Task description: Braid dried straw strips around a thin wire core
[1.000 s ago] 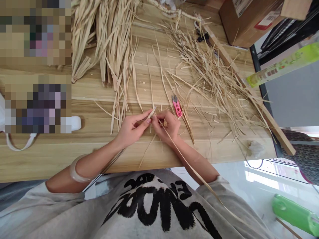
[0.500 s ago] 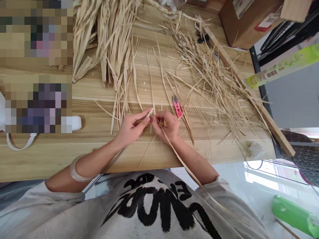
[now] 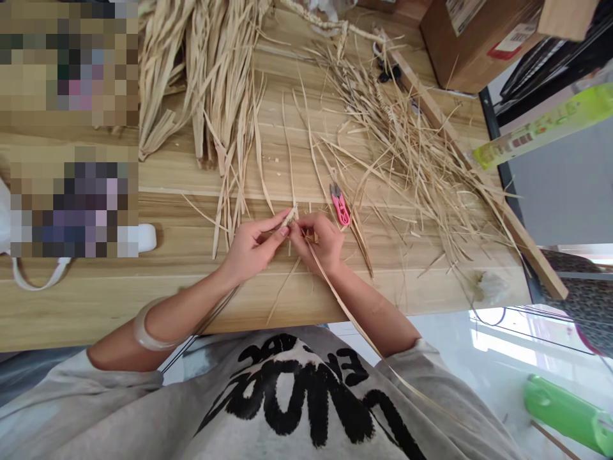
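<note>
Near the table's front edge, my left hand [image 3: 256, 249] pinches a small woven straw piece [image 3: 290, 217] between thumb and fingers. My right hand [image 3: 320, 241] touches the piece's right side, its fingers closed on a long straw strand [image 3: 342, 305] that trails over my right forearm to my shirt. Fingers partly hide where the strand meets the piece. Pink thread snips [image 3: 340, 207] lie just beyond my right hand, beside thin loose straws.
A big bundle of dried straw [image 3: 211, 76] lies at the back left, with a tangled straw pile [image 3: 407, 140] to the right. Beyond it are a wooden strip [image 3: 517, 233], black scissors [image 3: 389, 71] and a cardboard box [image 3: 472, 48]. A white object [image 3: 146, 237] sits at left.
</note>
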Demonstrator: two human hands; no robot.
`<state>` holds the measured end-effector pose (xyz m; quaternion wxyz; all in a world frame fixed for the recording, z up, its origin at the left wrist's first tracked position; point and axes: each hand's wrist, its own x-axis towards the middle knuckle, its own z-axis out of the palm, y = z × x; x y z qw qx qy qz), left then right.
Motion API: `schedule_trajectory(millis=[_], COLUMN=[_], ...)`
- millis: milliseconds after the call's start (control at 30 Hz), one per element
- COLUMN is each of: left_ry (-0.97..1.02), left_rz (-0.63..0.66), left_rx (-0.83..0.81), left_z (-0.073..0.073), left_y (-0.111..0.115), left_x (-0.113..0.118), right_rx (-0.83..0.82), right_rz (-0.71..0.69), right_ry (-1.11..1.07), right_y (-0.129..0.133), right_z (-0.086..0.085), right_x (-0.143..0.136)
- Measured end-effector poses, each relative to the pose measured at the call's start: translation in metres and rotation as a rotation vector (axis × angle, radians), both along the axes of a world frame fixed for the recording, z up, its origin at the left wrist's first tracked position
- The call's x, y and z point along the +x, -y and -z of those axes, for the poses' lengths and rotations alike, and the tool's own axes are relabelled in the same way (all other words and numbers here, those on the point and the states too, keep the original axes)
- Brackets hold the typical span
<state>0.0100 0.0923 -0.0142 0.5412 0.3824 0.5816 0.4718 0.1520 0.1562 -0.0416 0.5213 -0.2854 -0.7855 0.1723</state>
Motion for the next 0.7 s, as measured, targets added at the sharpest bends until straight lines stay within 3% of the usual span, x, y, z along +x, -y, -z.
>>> schedule_trajectory(millis=[133, 400, 700], left_ry=[0.002, -0.011, 0.149], left_rz=[-0.007, -0.003, -0.001], left_rx=[0.005, 0.018, 0.057], left_z=[-0.0003, 0.0010, -0.0014], left_y=[-0.0001, 0.0000, -0.0011], left_x=[-0.0001, 0.0005, -0.0023], right_rx=[-0.064, 0.018, -0.074], right_rz=[0.024, 0.018, -0.107], right_ry=[0.046, 0.032, -0.024], right_y=[-0.0001, 0.0000, -0.0047], right_z=[0.0014, -0.0005, -0.0044], right_x=[0.0006, -0.0007, 0.0062])
